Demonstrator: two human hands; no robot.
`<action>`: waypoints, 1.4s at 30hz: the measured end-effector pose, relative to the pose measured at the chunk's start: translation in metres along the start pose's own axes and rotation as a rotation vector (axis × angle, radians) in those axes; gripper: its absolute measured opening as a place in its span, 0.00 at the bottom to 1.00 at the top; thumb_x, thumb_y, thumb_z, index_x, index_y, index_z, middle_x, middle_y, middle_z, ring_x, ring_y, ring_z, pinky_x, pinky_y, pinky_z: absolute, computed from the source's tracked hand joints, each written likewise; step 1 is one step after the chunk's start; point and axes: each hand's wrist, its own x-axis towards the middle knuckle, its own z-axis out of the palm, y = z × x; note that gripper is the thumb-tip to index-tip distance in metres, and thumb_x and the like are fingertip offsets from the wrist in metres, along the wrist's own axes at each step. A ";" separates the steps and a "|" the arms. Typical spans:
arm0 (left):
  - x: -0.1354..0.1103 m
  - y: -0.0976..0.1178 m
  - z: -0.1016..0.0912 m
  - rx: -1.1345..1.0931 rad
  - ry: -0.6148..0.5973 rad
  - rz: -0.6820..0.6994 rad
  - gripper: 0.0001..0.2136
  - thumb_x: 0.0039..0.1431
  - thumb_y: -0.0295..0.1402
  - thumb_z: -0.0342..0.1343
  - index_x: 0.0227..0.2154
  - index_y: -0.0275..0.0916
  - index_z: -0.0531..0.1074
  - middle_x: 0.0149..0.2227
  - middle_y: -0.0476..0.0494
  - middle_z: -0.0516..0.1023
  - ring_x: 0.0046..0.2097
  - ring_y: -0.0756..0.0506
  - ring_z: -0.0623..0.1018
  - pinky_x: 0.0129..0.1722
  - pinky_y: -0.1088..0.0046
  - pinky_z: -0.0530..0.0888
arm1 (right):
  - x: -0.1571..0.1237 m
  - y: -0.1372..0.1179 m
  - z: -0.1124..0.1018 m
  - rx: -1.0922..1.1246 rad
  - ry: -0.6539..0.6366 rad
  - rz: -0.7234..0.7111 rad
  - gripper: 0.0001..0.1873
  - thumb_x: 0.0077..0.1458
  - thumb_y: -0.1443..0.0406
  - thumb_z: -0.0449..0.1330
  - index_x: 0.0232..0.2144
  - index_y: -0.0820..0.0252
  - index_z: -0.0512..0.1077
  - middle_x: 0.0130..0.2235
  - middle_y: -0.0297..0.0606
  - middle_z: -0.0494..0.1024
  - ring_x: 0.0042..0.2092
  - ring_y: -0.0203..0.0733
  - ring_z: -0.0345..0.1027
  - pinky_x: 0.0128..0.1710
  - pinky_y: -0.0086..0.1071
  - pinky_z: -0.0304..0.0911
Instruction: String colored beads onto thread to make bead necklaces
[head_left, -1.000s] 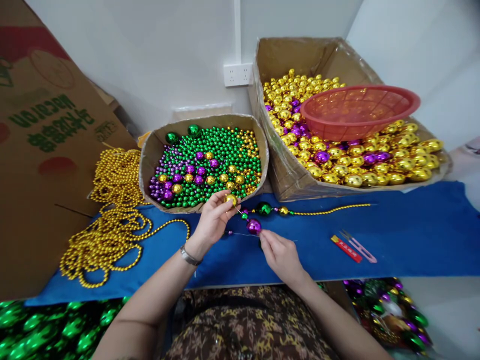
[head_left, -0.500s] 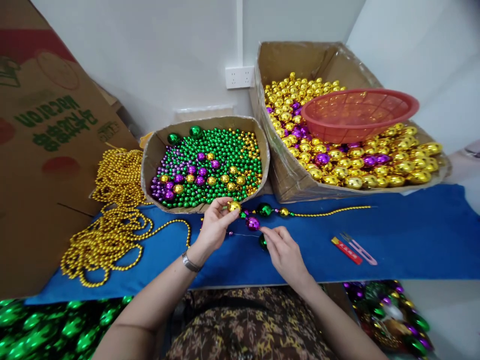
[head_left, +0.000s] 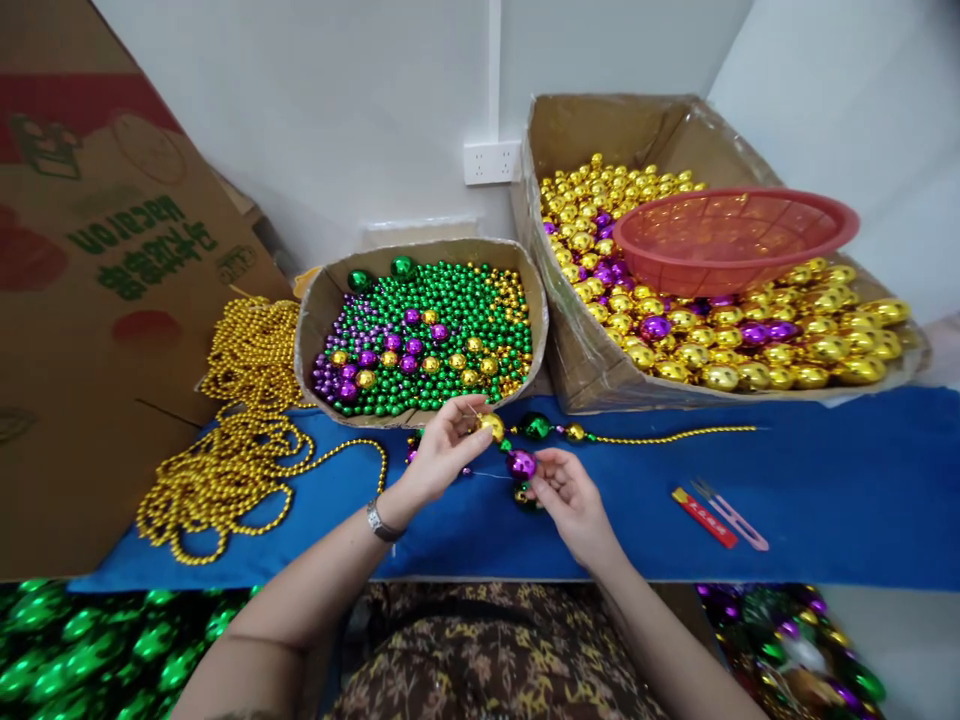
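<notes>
My left hand [head_left: 442,450] pinches a large gold bead [head_left: 492,428] near the front of the smaller box. Fingers of my right hand [head_left: 571,500] are closed on a large purple bead [head_left: 522,464] just to its right. Both beads belong to a beaded strand, with a small green bead between them. A large green bead [head_left: 535,426] and a thin gold bead chain [head_left: 675,436] lie behind my hands, the chain stretching right over the blue cloth. A fine thread [head_left: 491,474] runs below the gold bead. More beads under my hands are partly hidden.
A box of small green, purple and gold beads [head_left: 306,345] stands ahead. At right, a larger box [head_left: 581,385] holds gold and purple beads and a red basket [head_left: 739,240]. Gold bead chains [head_left: 217,480] lie left. Pink thread snips [head_left: 739,525] and a red packet [head_left: 705,518] rest right.
My right hand has come up to the purple bead, its fingers now curled around it. Both hands and the strand sit slightly further right in view, as does the whole scene.
</notes>
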 end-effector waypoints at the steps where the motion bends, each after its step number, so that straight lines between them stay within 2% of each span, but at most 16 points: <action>1: 0.003 0.002 -0.006 0.040 -0.005 0.017 0.17 0.55 0.38 0.61 0.47 0.40 0.70 0.47 0.40 0.76 0.46 0.45 0.75 0.44 0.71 0.72 | 0.000 0.000 -0.001 0.012 0.007 0.001 0.14 0.58 0.58 0.59 0.44 0.56 0.63 0.33 0.34 0.73 0.31 0.35 0.72 0.28 0.28 0.69; 4: 0.023 0.008 -0.036 0.359 0.034 0.071 0.13 0.59 0.39 0.56 0.43 0.39 0.73 0.41 0.41 0.78 0.41 0.45 0.76 0.39 0.72 0.72 | 0.000 -0.001 -0.005 0.035 0.022 0.005 0.15 0.57 0.57 0.59 0.44 0.56 0.64 0.33 0.35 0.72 0.30 0.36 0.72 0.26 0.27 0.67; 7: 0.050 0.012 -0.079 0.904 0.078 0.132 0.08 0.58 0.34 0.55 0.35 0.37 0.76 0.32 0.44 0.79 0.33 0.46 0.76 0.34 0.73 0.70 | -0.002 -0.002 -0.007 0.053 0.031 0.025 0.16 0.56 0.55 0.60 0.44 0.56 0.65 0.33 0.34 0.72 0.30 0.35 0.71 0.26 0.28 0.66; 9: 0.065 0.013 -0.102 1.242 0.033 0.123 0.08 0.58 0.30 0.53 0.34 0.37 0.76 0.32 0.44 0.80 0.33 0.45 0.77 0.35 0.72 0.70 | -0.002 -0.003 -0.007 0.068 0.040 0.053 0.17 0.55 0.54 0.61 0.43 0.55 0.66 0.33 0.34 0.72 0.29 0.35 0.70 0.27 0.28 0.66; 11: 0.076 0.013 -0.112 1.427 -0.028 0.107 0.09 0.58 0.27 0.51 0.35 0.37 0.77 0.34 0.43 0.81 0.35 0.45 0.78 0.38 0.71 0.71 | -0.002 -0.003 -0.006 0.093 0.044 0.079 0.18 0.54 0.54 0.63 0.43 0.55 0.66 0.33 0.33 0.72 0.29 0.34 0.69 0.27 0.28 0.65; 13: 0.084 0.009 -0.109 1.479 -0.095 0.111 0.10 0.58 0.27 0.50 0.36 0.38 0.77 0.37 0.43 0.81 0.37 0.44 0.78 0.40 0.71 0.71 | -0.002 -0.003 -0.006 0.117 0.042 0.090 0.18 0.53 0.53 0.63 0.42 0.55 0.66 0.32 0.33 0.72 0.29 0.34 0.69 0.27 0.27 0.65; 17: 0.099 -0.002 -0.086 1.553 -0.204 0.127 0.11 0.60 0.29 0.50 0.40 0.40 0.77 0.40 0.42 0.80 0.41 0.43 0.78 0.43 0.70 0.72 | -0.001 -0.005 -0.005 0.137 0.045 0.083 0.18 0.53 0.55 0.64 0.42 0.54 0.67 0.33 0.33 0.72 0.29 0.34 0.69 0.27 0.27 0.64; 22: 0.118 -0.008 -0.071 1.646 -0.134 0.120 0.14 0.61 0.29 0.49 0.46 0.35 0.74 0.47 0.35 0.75 0.45 0.40 0.76 0.41 0.67 0.72 | -0.004 -0.009 -0.009 0.135 0.063 0.082 0.17 0.54 0.55 0.64 0.42 0.54 0.67 0.32 0.33 0.72 0.30 0.34 0.69 0.27 0.27 0.64; 27: 0.120 -0.008 -0.068 1.709 -0.196 0.109 0.10 0.61 0.33 0.51 0.38 0.38 0.75 0.40 0.39 0.77 0.45 0.40 0.75 0.39 0.69 0.71 | -0.005 -0.010 -0.010 0.156 0.078 0.080 0.17 0.54 0.56 0.64 0.42 0.54 0.67 0.33 0.32 0.71 0.29 0.32 0.68 0.27 0.26 0.63; 31: 0.116 -0.004 -0.074 1.767 -0.192 0.068 0.11 0.61 0.36 0.50 0.34 0.36 0.75 0.36 0.37 0.77 0.42 0.38 0.75 0.35 0.68 0.70 | -0.005 -0.011 -0.009 0.144 0.061 0.077 0.17 0.54 0.55 0.64 0.41 0.55 0.67 0.32 0.33 0.71 0.29 0.33 0.68 0.27 0.27 0.63; 37: 0.125 -0.008 -0.075 1.785 -0.238 0.089 0.10 0.60 0.30 0.50 0.40 0.39 0.75 0.41 0.38 0.76 0.44 0.40 0.74 0.36 0.69 0.69 | -0.005 -0.013 -0.008 0.133 0.061 0.084 0.18 0.53 0.54 0.64 0.41 0.55 0.66 0.32 0.32 0.71 0.29 0.33 0.69 0.28 0.28 0.64; 42: 0.136 -0.013 -0.069 1.777 -0.292 0.123 0.12 0.58 0.21 0.47 0.36 0.35 0.76 0.39 0.34 0.74 0.45 0.39 0.72 0.36 0.68 0.69 | -0.005 -0.013 -0.009 0.119 0.068 0.087 0.17 0.54 0.56 0.64 0.42 0.54 0.66 0.32 0.32 0.71 0.29 0.34 0.69 0.28 0.28 0.64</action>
